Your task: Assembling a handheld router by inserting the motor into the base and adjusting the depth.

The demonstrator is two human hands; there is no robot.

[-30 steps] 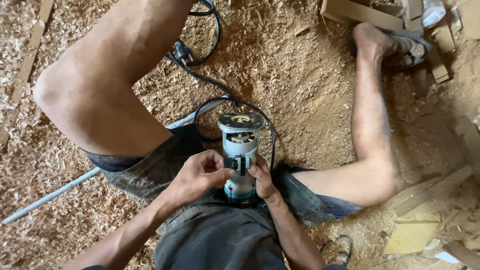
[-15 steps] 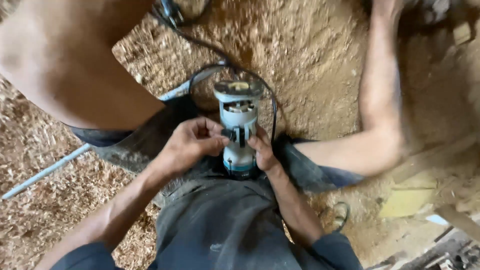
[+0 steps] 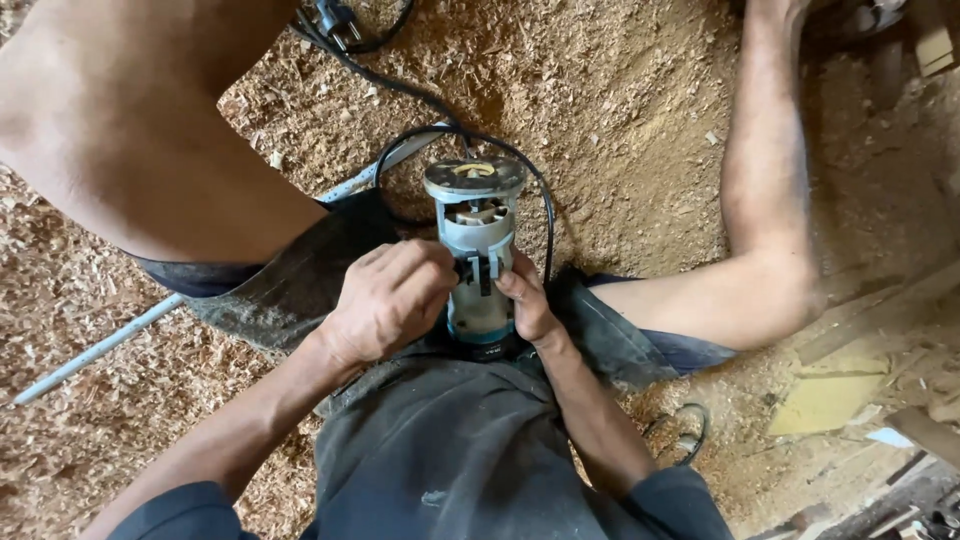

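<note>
A small silver and teal trim router [image 3: 479, 262] stands upside down in my lap, its round base plate facing away from me. My left hand [image 3: 385, 300] wraps the body from the left, fingers at the black clamp lever. My right hand [image 3: 527, 305] presses the right side, thumb on the same lever. Its black power cord [image 3: 540, 215] loops behind the tool. I sit on the ground with bare legs spread to either side.
Sawdust and wood shavings [image 3: 620, 110] cover the ground. A plug [image 3: 335, 20] lies at the top by the cord. A pale thin rod [image 3: 95, 350] runs left under my thigh. Wood offcuts [image 3: 840, 395] and boards lie at the right, with a cord coil [image 3: 680, 430].
The view has tilted down and nearer to my lap. Both hands stay on the router, with the left fingers shifted further onto the clamp lever.
</note>
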